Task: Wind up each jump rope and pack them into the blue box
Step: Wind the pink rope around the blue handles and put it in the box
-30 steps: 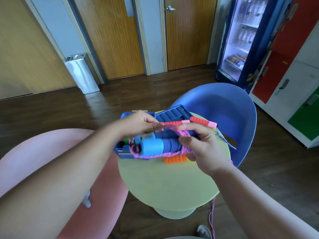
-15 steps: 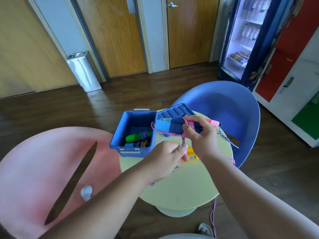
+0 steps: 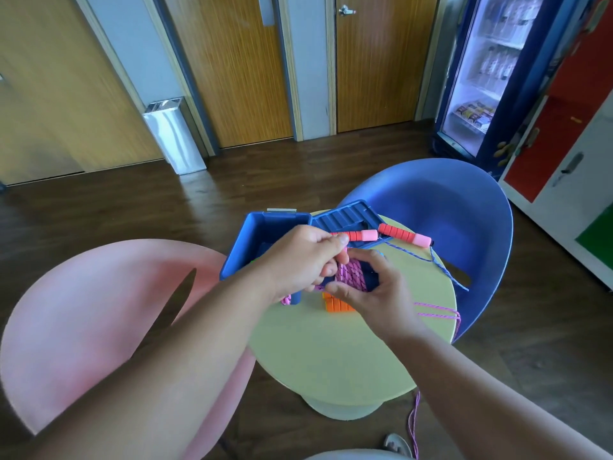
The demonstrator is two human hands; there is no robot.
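Note:
My right hand [image 3: 374, 290] grips blue jump-rope handles with pink cord [image 3: 351, 277] wound round them, held above the round table [image 3: 331, 353]. My left hand [image 3: 302, 260] pinches the pink cord just left of the wound bundle. Loose pink cord [image 3: 438, 313] trails over the table's right edge and hangs to the floor. The blue box [image 3: 262, 234] stands open behind my left hand; its contents are hidden. Its lid [image 3: 345, 219] lies beside it. A jump rope with red-and-pink handles [image 3: 403, 234] and a blue cord rests on the lid. An orange handle [image 3: 336, 305] lies under my right hand.
A pink chair [image 3: 83, 320] stands left of the table and a blue chair [image 3: 441, 207] behind it on the right. A metal bin [image 3: 172, 137], wooden doors, a drinks fridge [image 3: 484, 71] and coloured lockers line the walls.
My left hand has moved up from below the bundle to its left side, carrying the pink cord around the handles. More pink cord now covers the blue handles.

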